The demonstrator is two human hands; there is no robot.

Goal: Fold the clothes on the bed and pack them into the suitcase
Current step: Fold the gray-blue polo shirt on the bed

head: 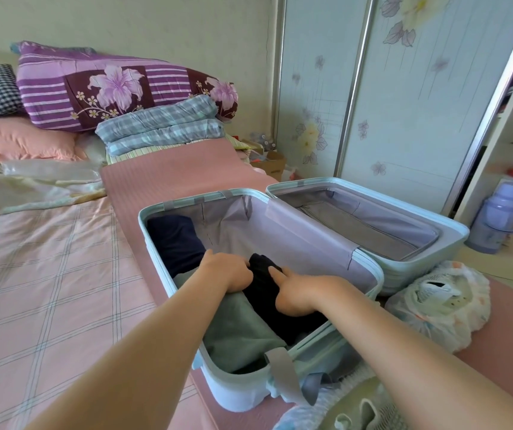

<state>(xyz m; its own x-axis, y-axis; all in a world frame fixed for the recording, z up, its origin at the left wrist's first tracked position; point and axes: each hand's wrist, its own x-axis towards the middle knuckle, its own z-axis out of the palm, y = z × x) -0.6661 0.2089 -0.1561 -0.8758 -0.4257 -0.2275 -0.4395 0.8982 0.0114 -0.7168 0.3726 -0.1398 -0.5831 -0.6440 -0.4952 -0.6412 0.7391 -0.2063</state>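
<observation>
Suitcase [236, 389], open, near half: left hand [230, 271] and right hand [298, 294] both grip black garment [261, 290]. Green garment [239, 330] lies along the near-left wall and navy garment [174, 240] sits in the far-left corner. Lilac lining [295, 243] is exposed along the far and right walls.

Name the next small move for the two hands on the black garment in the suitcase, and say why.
Likely press the black garment down flat beside the green garment, then let go. The left hand and right hand both grip it inside the suitcase, where it looks bunched up higher than the green one.
</observation>
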